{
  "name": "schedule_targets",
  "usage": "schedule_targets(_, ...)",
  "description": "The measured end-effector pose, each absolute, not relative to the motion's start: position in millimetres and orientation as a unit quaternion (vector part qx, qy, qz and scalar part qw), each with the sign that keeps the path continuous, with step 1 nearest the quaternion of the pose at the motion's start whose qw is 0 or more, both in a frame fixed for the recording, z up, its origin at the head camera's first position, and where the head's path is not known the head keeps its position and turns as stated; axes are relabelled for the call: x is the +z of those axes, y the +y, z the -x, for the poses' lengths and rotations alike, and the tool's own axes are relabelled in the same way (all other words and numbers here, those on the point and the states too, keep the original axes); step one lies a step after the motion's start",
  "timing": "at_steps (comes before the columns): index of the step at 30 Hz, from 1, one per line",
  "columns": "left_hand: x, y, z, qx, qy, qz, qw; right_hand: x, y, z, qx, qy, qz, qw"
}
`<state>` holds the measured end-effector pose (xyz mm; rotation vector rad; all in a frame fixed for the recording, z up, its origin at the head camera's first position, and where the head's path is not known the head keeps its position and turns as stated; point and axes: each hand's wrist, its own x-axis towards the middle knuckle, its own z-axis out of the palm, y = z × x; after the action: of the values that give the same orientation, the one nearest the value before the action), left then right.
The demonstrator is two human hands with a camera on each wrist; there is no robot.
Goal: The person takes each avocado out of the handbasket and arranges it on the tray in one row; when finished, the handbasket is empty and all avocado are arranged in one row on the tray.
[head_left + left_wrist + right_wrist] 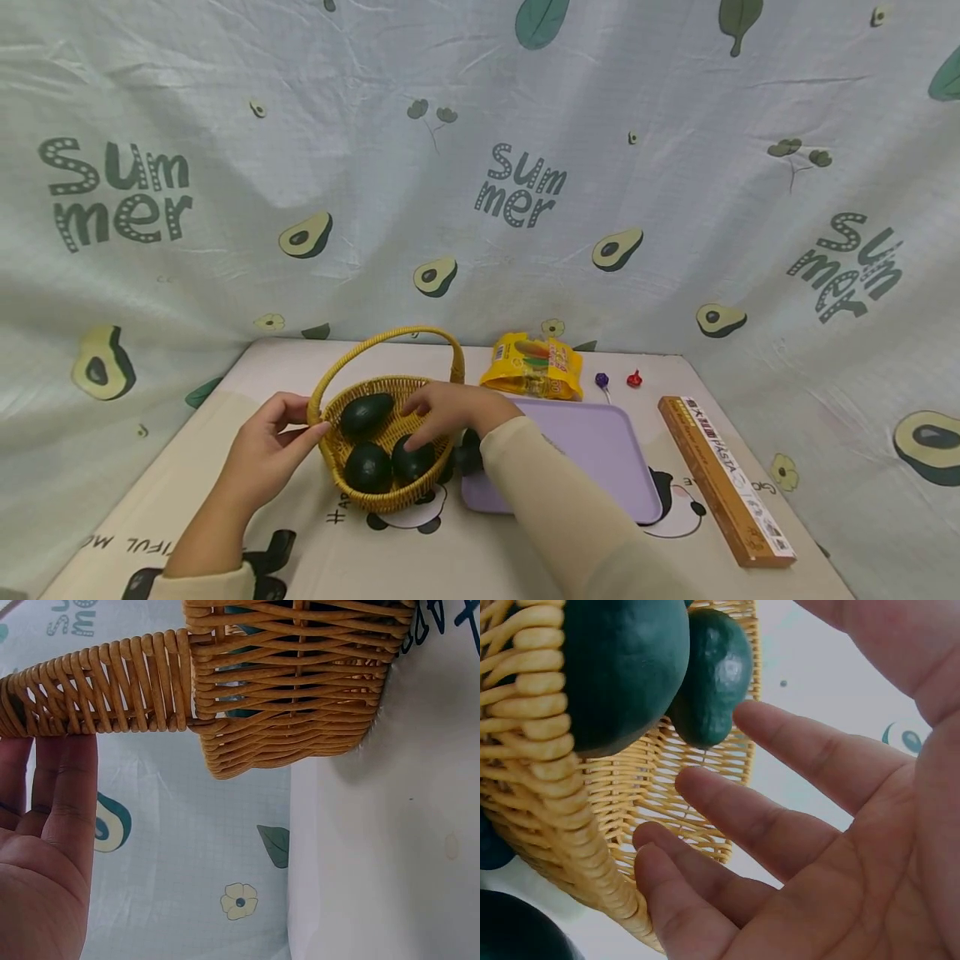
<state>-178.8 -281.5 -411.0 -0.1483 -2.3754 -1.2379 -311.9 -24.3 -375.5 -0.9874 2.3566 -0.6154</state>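
Observation:
A yellow wicker basket point(390, 503) stands on the left part of the table with three dark green avocados inside: one at the back point(367, 415), one at the front left point(368, 468) and one at the front right point(411, 467). At the basket's left side my left hand point(262, 454) pinches the lower end of the arched handle point(112, 686). My right hand point(459, 408) reaches over the basket's right rim, its fingers spread and nothing gripped. In the right wrist view its fingertips point towards the basket, close to an avocado point(716, 682).
Right of the basket lies a lilac tray point(600, 454), with a dark avocado point(468, 457) by its left edge, partly behind my sleeve. Behind the tray are a yellow packet point(534, 367), a purple lollipop point(602, 381) and a small red candy point(634, 379). A long pasta box point(723, 483) lies far right.

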Motion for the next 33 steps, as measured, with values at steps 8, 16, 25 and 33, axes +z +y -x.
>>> schedule_targets(8, -411.7, -283.0, 179.8, -0.448, -0.863, 0.054, 0.226, -374.8, -34.3, 316.1, -0.193, 0.869, 0.372, 0.263)
schedule_targets(16, -410.7, -282.6, 178.8, -0.451, -0.863, 0.049, 0.223, -380.6, -44.3, 316.3, -0.182, 0.872, 0.363, 0.274)
schedule_targets(25, -411.4, -281.9, 177.6, -0.452, -0.861, 0.057, 0.227, -383.1, -53.5, 313.7, -0.147, 0.881, 0.363, 0.266)
schedule_targets(33, -410.5, -280.7, 175.6, -0.453, -0.86, 0.057, 0.228, -384.4, -58.5, 311.0, -0.137, 0.888, 0.339, 0.279)
